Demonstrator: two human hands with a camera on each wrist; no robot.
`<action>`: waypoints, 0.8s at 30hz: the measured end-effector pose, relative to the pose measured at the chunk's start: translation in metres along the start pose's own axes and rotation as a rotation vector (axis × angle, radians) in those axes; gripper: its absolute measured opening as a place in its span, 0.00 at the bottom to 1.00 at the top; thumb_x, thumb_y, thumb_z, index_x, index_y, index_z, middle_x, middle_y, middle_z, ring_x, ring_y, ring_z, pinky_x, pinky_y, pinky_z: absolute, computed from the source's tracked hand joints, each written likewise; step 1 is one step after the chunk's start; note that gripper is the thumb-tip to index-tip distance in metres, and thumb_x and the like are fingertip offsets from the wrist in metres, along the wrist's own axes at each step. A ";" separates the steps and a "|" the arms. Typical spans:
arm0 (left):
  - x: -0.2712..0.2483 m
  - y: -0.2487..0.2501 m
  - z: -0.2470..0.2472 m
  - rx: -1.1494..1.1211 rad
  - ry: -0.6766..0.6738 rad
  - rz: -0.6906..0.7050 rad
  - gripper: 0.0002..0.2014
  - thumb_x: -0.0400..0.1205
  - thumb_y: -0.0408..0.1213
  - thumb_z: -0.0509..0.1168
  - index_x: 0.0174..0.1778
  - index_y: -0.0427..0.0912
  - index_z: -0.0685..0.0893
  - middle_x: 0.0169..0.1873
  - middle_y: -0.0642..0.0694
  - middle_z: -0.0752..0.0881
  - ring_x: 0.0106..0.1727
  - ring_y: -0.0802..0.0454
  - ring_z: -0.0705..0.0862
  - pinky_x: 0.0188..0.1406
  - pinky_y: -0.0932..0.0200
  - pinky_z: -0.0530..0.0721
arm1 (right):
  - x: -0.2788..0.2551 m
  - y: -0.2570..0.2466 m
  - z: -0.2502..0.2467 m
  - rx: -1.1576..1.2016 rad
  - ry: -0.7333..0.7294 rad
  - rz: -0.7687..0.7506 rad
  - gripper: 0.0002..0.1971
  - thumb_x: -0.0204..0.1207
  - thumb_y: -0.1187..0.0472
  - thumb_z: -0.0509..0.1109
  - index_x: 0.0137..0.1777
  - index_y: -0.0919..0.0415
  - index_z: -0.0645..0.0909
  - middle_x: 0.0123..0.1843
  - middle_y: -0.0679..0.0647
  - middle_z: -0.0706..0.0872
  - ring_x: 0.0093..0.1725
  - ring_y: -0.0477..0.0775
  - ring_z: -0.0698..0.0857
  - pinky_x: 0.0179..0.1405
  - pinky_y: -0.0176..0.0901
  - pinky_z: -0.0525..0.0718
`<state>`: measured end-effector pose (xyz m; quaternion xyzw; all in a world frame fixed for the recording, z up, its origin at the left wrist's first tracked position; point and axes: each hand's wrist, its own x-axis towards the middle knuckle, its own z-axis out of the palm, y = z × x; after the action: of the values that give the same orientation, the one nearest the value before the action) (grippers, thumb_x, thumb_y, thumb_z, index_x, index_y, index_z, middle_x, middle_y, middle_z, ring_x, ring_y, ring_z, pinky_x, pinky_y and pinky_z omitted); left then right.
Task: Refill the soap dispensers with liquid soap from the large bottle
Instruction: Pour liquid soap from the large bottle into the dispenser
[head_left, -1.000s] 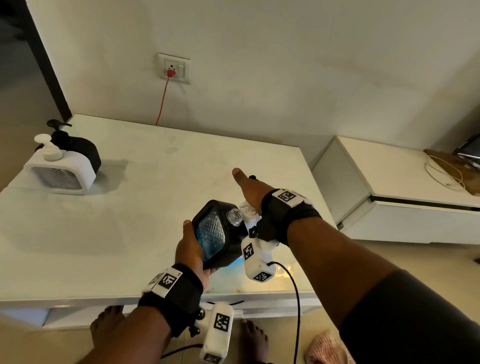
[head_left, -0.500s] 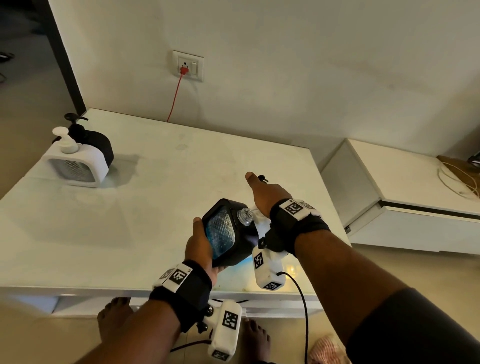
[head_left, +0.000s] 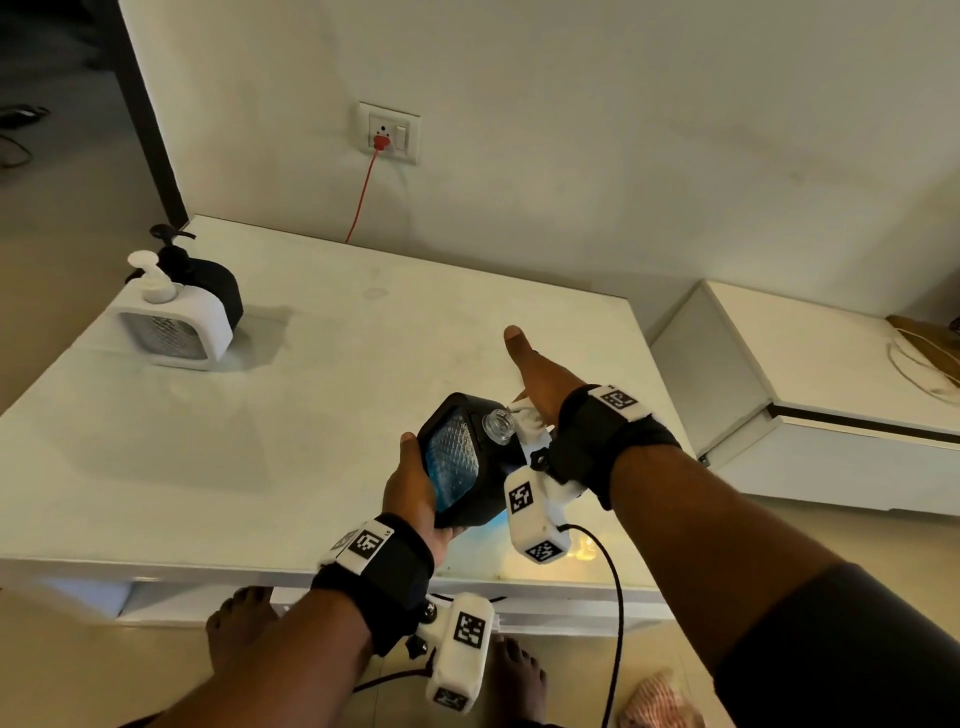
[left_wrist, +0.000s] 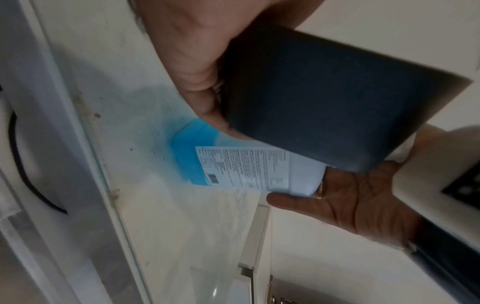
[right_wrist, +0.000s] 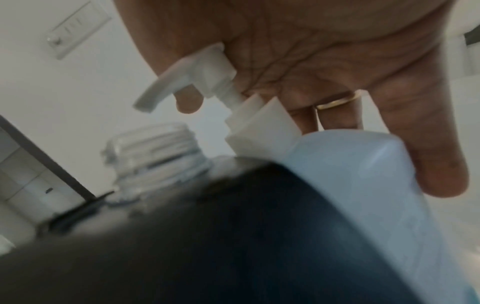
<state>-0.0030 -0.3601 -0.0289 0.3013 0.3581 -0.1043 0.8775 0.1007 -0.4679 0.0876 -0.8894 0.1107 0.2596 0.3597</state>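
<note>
White table (head_left: 311, 415): left hand (head_left: 410, 488) grips black dispenser (head_left: 457, 462); right hand (head_left: 540, 379) fingers (right_wrist: 439, 164) extended beside large bottle (right_wrist: 363, 174).

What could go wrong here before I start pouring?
The black dispenser, gripped by the left hand, is tilted with its neck uncapped; the blue soap inside may spill. The large bottle sits near the table edge with its pump on, so the right hand could knock it off.
</note>
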 end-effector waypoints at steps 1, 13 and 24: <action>-0.001 0.000 -0.001 -0.026 -0.013 -0.005 0.28 0.90 0.64 0.52 0.73 0.49 0.83 0.66 0.33 0.87 0.61 0.34 0.87 0.55 0.38 0.89 | -0.003 0.000 0.000 0.022 -0.031 0.010 0.43 0.70 0.16 0.41 0.45 0.57 0.75 0.34 0.56 0.82 0.36 0.55 0.84 0.49 0.52 0.78; 0.001 -0.002 -0.004 -0.090 -0.010 -0.021 0.26 0.91 0.62 0.54 0.72 0.47 0.84 0.65 0.35 0.89 0.62 0.36 0.88 0.46 0.42 0.89 | -0.017 0.028 -0.018 0.301 0.008 -0.044 0.42 0.82 0.29 0.40 0.73 0.62 0.77 0.67 0.60 0.82 0.56 0.59 0.80 0.41 0.49 0.77; 0.003 -0.003 -0.007 -0.090 -0.020 0.032 0.23 0.92 0.59 0.54 0.68 0.47 0.85 0.65 0.36 0.89 0.60 0.37 0.89 0.50 0.43 0.88 | -0.006 0.095 -0.013 -0.153 -0.186 -0.318 0.46 0.69 0.74 0.77 0.84 0.49 0.63 0.83 0.48 0.69 0.73 0.53 0.77 0.54 0.42 0.87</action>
<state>-0.0064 -0.3576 -0.0361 0.2660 0.3489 -0.0771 0.8953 0.0641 -0.5451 0.0441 -0.8927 -0.0851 0.2879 0.3361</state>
